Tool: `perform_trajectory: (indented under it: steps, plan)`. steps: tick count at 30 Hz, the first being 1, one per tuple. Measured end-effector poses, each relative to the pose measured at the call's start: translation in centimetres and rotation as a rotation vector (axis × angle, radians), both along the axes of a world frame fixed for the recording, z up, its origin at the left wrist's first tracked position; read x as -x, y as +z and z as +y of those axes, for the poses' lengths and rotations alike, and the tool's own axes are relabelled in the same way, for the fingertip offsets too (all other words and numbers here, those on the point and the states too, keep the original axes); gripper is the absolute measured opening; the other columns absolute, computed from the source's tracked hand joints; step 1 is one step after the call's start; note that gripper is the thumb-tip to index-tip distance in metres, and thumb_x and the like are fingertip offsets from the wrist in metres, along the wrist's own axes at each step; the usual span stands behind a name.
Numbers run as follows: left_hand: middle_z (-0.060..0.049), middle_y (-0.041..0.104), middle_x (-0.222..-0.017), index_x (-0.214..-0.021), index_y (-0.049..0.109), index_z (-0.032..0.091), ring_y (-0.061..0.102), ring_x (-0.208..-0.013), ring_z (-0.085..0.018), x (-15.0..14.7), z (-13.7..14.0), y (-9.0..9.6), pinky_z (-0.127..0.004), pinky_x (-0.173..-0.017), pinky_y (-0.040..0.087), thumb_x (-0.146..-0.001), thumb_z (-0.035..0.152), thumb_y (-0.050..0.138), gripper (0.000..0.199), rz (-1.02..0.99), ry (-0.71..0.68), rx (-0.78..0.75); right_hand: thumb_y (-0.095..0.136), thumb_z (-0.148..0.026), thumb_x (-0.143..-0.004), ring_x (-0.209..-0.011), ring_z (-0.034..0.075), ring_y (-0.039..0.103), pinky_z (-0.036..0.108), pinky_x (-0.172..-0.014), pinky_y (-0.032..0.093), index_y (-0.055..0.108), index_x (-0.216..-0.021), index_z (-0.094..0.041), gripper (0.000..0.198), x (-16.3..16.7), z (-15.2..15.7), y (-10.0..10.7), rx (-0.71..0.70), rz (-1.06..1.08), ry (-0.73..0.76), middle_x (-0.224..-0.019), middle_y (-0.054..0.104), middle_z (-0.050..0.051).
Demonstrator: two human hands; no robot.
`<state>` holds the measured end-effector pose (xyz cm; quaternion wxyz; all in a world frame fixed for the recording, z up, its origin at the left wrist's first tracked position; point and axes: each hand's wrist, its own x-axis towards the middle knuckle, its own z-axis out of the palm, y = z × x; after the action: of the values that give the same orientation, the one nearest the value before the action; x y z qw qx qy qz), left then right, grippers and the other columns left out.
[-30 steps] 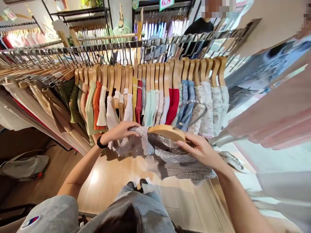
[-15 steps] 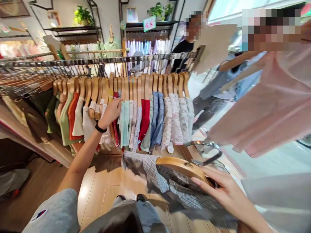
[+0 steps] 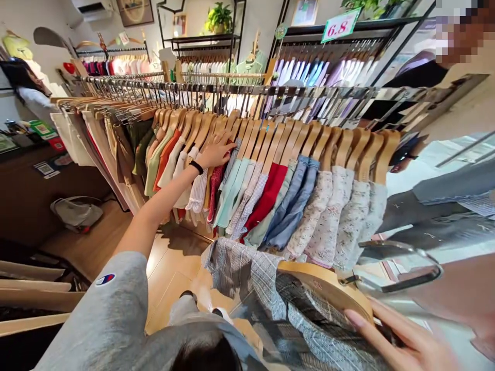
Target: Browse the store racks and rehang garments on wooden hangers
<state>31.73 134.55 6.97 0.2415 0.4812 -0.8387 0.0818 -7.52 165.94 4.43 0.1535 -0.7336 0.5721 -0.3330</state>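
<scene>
My right hand (image 3: 406,330) is closed on a wooden hanger (image 3: 328,283) with a metal hook that points right. A grey checked garment (image 3: 266,268) hangs from this hanger, low in front of me. My left hand (image 3: 216,152), with a black band at the wrist, reaches to the rack. Its fingers are stretched out across the wooden hangers, beside a dark red garment (image 3: 217,183) and a narrow grey one. Just right of it hang mint garments (image 3: 234,190), then a bright red garment (image 3: 270,193), blue denim ones (image 3: 296,198) and pale floral ones (image 3: 325,211).
A metal rail (image 3: 216,88) carries the row of hangers. Brown and beige trousers (image 3: 116,149) hang at its left. A grey bag (image 3: 77,211) lies on the floor by a dark counter (image 3: 23,180). People stand at far left and right.
My view has turned left, so the rack sits further right and the counter shows. The left hand stays by the dark red garment; the right hand keeps holding the hanger with the grey garment.
</scene>
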Motion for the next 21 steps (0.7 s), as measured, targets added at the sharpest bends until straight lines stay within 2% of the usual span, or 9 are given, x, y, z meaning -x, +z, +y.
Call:
perform_trajectory:
  steps: [4, 7, 9, 14, 18, 21]
  plan:
    - [-0.009, 0.029, -0.169, -0.14, 0.06, 0.021, 0.01, -0.16, -0.03, -0.9, -1.1, 0.3, -0.065, -0.126, 0.001, -0.086, 0.015, 0.048, 0.055, -0.01, -0.125, -0.055, 0.064, -0.082, -0.076, -0.062, 0.03, 0.067, 0.039, -0.059, 0.057, 0.074, -0.067, -0.031, 0.053, -2.5, -1.2, 1.3, -0.122, -0.023, -0.067, -0.069, 0.071, 0.01]
    - [-0.007, 0.029, -0.169, -0.141, 0.06, 0.023, 0.007, -0.161, -0.029, -1.1, -2.0, 0.5, -0.066, -0.126, -0.003, -0.085, 0.017, 0.05, 0.057, -0.024, -0.199, -0.103, 0.058, -0.097, -0.066, -0.06, 0.024, 0.057, 0.036, -0.06, 0.051, 0.068, -0.065, -0.022, 0.076, -4.1, -2.1, 1.6, -0.165, -0.051, -0.164, -0.07, 0.066, 0.011]
    - [-0.007, 0.031, -0.168, -0.139, 0.061, 0.023, 0.005, -0.161, -0.03, -1.0, -2.8, 0.5, -0.066, -0.125, -0.004, -0.084, 0.018, 0.052, 0.056, -0.033, -0.256, -0.127, 0.055, -0.103, -0.059, -0.059, 0.02, 0.05, 0.033, -0.057, 0.045, 0.064, -0.064, -0.02, 0.083, -5.0, -2.8, 1.5, -0.165, -0.097, -0.227, -0.066, 0.061, 0.01]
    - [-0.009, 0.035, -0.166, -0.136, 0.065, 0.022, 0.008, -0.16, -0.034, -1.1, -4.0, 0.3, -0.065, -0.126, -0.009, -0.084, 0.024, 0.054, 0.052, -0.027, -0.366, -0.147, 0.06, -0.1, -0.058, -0.055, 0.016, 0.039, 0.032, -0.051, 0.031, 0.059, -0.061, -0.019, 0.082, -6.7, -4.1, 1.2, -0.19, -0.193, -0.304, -0.057, 0.049, 0.006]
    - [-0.013, 0.034, -0.166, -0.135, 0.064, 0.016, 0.006, -0.16, -0.037, -1.1, -4.1, -0.1, -0.063, -0.127, -0.01, -0.087, 0.031, 0.058, 0.051, -0.036, -0.338, -0.107, 0.063, -0.098, -0.058, -0.058, 0.016, 0.041, 0.032, -0.053, 0.034, 0.066, -0.069, -0.017, 0.082, -8.4, -4.4, 0.9, -0.191, -0.194, -0.315, -0.063, 0.054, 0.008]
    - [-0.016, 0.032, -0.166, -0.136, 0.061, 0.013, 0.001, -0.16, -0.038, -0.4, -4.1, -0.8, -0.062, -0.126, -0.013, -0.086, 0.032, 0.064, 0.054, -0.007, -0.313, -0.089, 0.063, -0.094, -0.065, -0.064, 0.018, 0.047, 0.032, -0.059, 0.039, 0.07, -0.078, -0.017, 0.078, -10.0, -4.3, 0.6, -0.172, -0.136, -0.258, -0.071, 0.06, 0.009]
